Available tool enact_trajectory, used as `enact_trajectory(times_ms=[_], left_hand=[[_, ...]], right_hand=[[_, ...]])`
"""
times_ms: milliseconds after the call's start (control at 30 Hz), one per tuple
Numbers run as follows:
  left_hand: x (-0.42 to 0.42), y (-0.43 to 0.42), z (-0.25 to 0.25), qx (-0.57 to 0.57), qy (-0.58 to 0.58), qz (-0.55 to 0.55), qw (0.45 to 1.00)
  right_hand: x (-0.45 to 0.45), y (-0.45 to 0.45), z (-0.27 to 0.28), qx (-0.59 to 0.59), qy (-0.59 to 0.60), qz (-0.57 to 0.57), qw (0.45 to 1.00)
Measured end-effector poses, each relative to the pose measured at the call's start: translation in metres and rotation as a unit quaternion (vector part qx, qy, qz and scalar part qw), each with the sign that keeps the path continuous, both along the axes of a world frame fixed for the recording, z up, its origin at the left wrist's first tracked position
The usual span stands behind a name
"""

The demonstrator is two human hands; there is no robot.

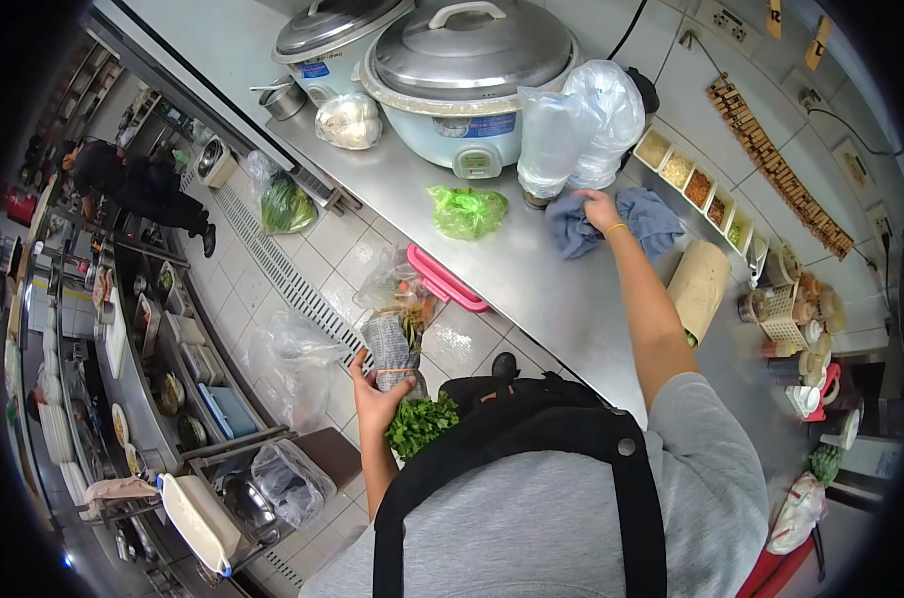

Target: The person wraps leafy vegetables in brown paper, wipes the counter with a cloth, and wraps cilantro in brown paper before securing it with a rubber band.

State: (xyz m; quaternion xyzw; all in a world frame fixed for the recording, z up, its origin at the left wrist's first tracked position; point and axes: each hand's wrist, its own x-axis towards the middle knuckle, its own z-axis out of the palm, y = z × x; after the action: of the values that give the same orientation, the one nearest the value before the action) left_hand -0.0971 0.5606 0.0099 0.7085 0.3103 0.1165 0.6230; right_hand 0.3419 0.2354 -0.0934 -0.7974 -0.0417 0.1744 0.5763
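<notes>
My left hand is wrapped round a bundle of leafy herbs rolled in newspaper, bound with a band. Its curly green leaves stick out toward my apron. On the steel counter, my right hand grips a crumpled blue-grey cloth; some of its fingertips are hidden in the folds. Just beyond the cloth stand clear plastic bags. A bright green plastic bag lies to the cloth's left. Right of my forearm is a brown paper roll.
Two large rice cookers stand at the back. A row of ingredient tubs lines the wall. Below the counter are a pink plastic lid or tray and bagged vegetables on the floor. Another person stands at the far left.
</notes>
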Motion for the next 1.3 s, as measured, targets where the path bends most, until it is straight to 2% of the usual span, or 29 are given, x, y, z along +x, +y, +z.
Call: enact_trajectory(times_ms=[33, 67, 100, 133, 167, 200, 233, 267, 300, 333, 367, 433, 467, 533, 567, 633, 667, 700, 767, 800, 867, 900, 933, 967, 1100, 1167, 1200, 1267, 1300], left_hand=[[0.000, -0.001, 0.003, 0.000, 0.002, -0.001, 1.000], [0.004, -0.003, 0.007, 0.017, 0.015, -0.004, 1.000], [0.007, -0.004, 0.010, 0.034, 0.027, -0.007, 0.999], [0.011, -0.001, 0.008, 0.036, 0.026, -0.012, 0.999], [0.018, 0.002, 0.003, 0.080, 0.031, -0.033, 0.996], [0.024, 0.003, -0.001, 0.123, 0.035, -0.053, 0.990], [0.038, -0.006, 0.014, 0.018, 0.015, -0.067, 0.997], [0.046, -0.006, 0.006, 0.014, 0.018, -0.071, 0.997], [0.056, -0.003, -0.009, 0.045, 0.019, -0.097, 0.994], [0.070, -0.001, -0.017, 0.078, 0.017, -0.122, 0.989], [0.084, -0.005, -0.012, 0.077, 0.016, -0.123, 0.989], [0.106, -0.026, 0.004, 0.092, -0.008, -0.170, 0.981], [0.114, -0.033, 0.011, 0.091, 0.000, -0.167, 0.982], [0.135, -0.046, 0.019, 0.110, -0.005, -0.234, 0.966], [0.145, -0.052, 0.020, 0.109, -0.004, -0.232, 0.967], [0.165, -0.064, 0.021, 0.241, 0.027, -0.296, 0.924], [0.175, -0.071, 0.018, 0.240, 0.026, -0.296, 0.924], [0.185, -0.079, 0.012, 0.218, 0.003, -0.315, 0.923], [0.205, -0.095, -0.001, 0.195, -0.020, -0.336, 0.921], [0.214, -0.103, -0.009, 0.202, -0.033, -0.351, 0.914], [0.226, -0.120, -0.025, 0.207, -0.044, -0.367, 0.906], [0.229, -0.129, -0.035, 0.283, 0.012, -0.366, 0.887], [0.230, -0.136, -0.044, 0.358, 0.066, -0.361, 0.858], [0.227, -0.142, -0.053, 0.380, 0.088, -0.342, 0.855], [0.206, -0.157, -0.049, 0.377, 0.102, -0.310, 0.867], [0.200, -0.158, -0.057, 0.353, 0.053, -0.271, 0.894], [0.198, -0.159, -0.063, 0.354, 0.055, -0.268, 0.894], [0.198, -0.160, -0.075, 0.353, -0.038, -0.216, 0.910], [0.199, -0.159, -0.078, 0.354, -0.038, -0.210, 0.910]], right_hand=[[-0.015, 0.006, -0.003, 0.000, 0.002, -0.001, 1.000], [-0.041, 0.015, -0.012, -0.180, -0.092, -0.063, 0.977], [-0.068, 0.026, -0.019, -0.352, -0.180, -0.121, 0.911], [-0.087, 0.038, -0.034, -0.378, -0.219, -0.028, 0.899], [-0.120, 0.055, -0.022, -0.345, -0.250, 0.090, 0.900], [-0.158, 0.075, -0.023, -0.276, -0.278, 0.161, 0.906], [-0.196, 0.090, -0.025, -0.205, -0.299, 0.233, 0.902], [-0.219, 0.099, -0.020, -0.095, -0.210, 0.363, 0.903], [-0.241, 0.104, -0.017, 0.005, -0.104, 0.420, 0.901], [-0.258, 0.104, -0.009, 0.024, -0.036, 0.438, 0.898], [-0.269, 0.100, -0.006, 0.015, -0.013, 0.431, 0.902], [-0.271, 0.069, 0.008, 0.036, -0.046, 0.373, 0.926], [-0.266, 0.045, 0.011, 0.005, -0.025, 0.342, 0.939], [-0.256, -0.012, 0.051, -0.032, -0.021, 0.320, 0.947], [-0.254, -0.043, 0.067, -0.088, -0.028, 0.321, 0.942], [-0.261, -0.089, 0.109, -0.263, -0.009, 0.287, 0.921], [-0.268, -0.105, 0.122, -0.346, 0.013, 0.270, 0.898], [-0.277, -0.119, 0.118, -0.347, 0.013, 0.269, 0.898], [-0.295, -0.139, 0.105, -0.429, -0.163, 0.140, 0.877], [-0.294, -0.138, 0.102, -0.431, -0.162, 0.139, 0.877], [-0.293, -0.126, 0.098, -0.265, -0.078, 0.071, 0.959], [-0.292, -0.119, 0.089, -0.266, -0.075, 0.072, 0.958], [-0.290, -0.108, 0.078, -0.191, -0.050, 0.050, 0.979], [-0.287, -0.096, 0.069, -0.113, -0.025, 0.028, 0.993], [-0.256, -0.032, 0.055, -0.045, -0.103, -0.003, 0.994], [-0.237, -0.001, 0.051, 0.003, -0.117, -0.015, 0.993], [-0.228, 0.011, 0.043, 0.005, -0.116, -0.011, 0.993], [-0.216, 0.033, 0.023, -0.055, -0.143, -0.065, 0.986], [-0.216, 0.041, 0.020, -0.053, -0.145, -0.060, 0.986]])
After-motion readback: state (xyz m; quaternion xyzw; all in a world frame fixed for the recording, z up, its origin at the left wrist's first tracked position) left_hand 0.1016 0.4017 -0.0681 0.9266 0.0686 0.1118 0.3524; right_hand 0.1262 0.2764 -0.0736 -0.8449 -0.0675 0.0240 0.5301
